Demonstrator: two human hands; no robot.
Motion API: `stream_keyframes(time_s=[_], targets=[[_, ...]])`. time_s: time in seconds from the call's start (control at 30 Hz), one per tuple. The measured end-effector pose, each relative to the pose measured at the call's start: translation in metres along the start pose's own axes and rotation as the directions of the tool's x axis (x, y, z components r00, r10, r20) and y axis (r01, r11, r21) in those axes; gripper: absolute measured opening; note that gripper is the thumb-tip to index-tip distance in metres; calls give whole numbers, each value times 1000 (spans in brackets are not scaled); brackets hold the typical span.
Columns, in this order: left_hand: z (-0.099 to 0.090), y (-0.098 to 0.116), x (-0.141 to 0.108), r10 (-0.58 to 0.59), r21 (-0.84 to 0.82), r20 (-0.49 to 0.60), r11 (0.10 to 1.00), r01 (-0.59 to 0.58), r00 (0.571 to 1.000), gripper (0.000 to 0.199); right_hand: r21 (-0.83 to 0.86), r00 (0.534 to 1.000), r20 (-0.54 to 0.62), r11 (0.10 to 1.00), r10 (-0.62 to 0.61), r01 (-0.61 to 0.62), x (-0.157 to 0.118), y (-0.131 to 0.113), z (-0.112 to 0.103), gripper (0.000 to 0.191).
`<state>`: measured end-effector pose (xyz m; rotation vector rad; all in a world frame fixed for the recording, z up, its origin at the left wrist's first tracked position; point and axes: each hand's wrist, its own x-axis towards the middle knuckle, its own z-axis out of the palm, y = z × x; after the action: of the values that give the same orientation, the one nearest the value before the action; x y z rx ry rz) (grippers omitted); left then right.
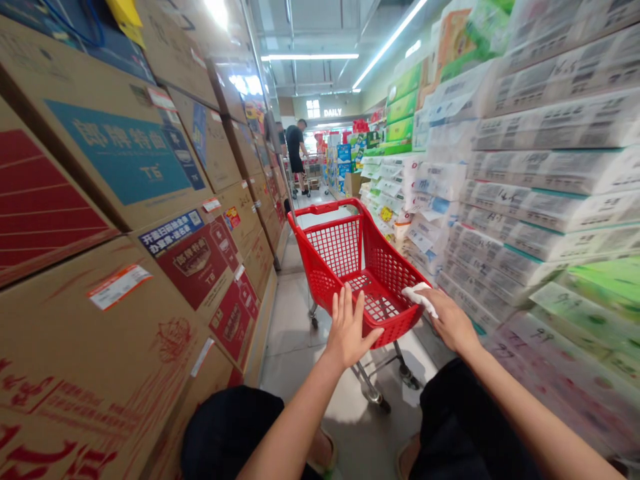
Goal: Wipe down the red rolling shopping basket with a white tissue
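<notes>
A red plastic shopping cart [381, 267] with lattice walls stands on the floor in front of me, and nothing shows inside its basket. My left hand [349, 328] is spread, fingers apart, over the near rim of the basket; whether it touches the rim is hard to tell. A crumpled white cloth or tissue [423, 297] is in my right hand [450, 320], whose fingers bend round it at the basket's right near corner. The cloth lies against the red rim.
Stacked cardboard boxes [125, 147] wall the left side. On the right rise piles of white wrapped packs [545, 187] and green packs [600, 293]. Down the aisle a person in dark clothes [296, 148] stands by another cart. My knees flank the near side.
</notes>
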<state>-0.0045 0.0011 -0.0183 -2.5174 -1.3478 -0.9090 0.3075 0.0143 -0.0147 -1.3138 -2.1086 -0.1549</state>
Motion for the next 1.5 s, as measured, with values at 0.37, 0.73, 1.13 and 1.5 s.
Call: stream_keyframes(time_s=[0.37, 0.73, 1.13, 1.5], targets=[[-3, -25, 2, -163, 43, -51, 985, 166, 985, 98, 22, 992, -54, 993, -112, 113, -24, -87, 14, 67], [-24, -3, -10, -28, 125, -31, 992, 32, 999, 68, 49, 946, 35, 946, -321, 319, -21, -112, 16, 74], [-26, -2, -7, 28, 58, 1, 998, -28, 1000, 71, -25, 989, -63, 991, -130, 129, -22, -70, -1, 65], [-33, -2, -12, 35, 73, 25, 997, -37, 999, 74, 213, 986, -128, 974, 111, -82, -26, -94, 6, 32]])
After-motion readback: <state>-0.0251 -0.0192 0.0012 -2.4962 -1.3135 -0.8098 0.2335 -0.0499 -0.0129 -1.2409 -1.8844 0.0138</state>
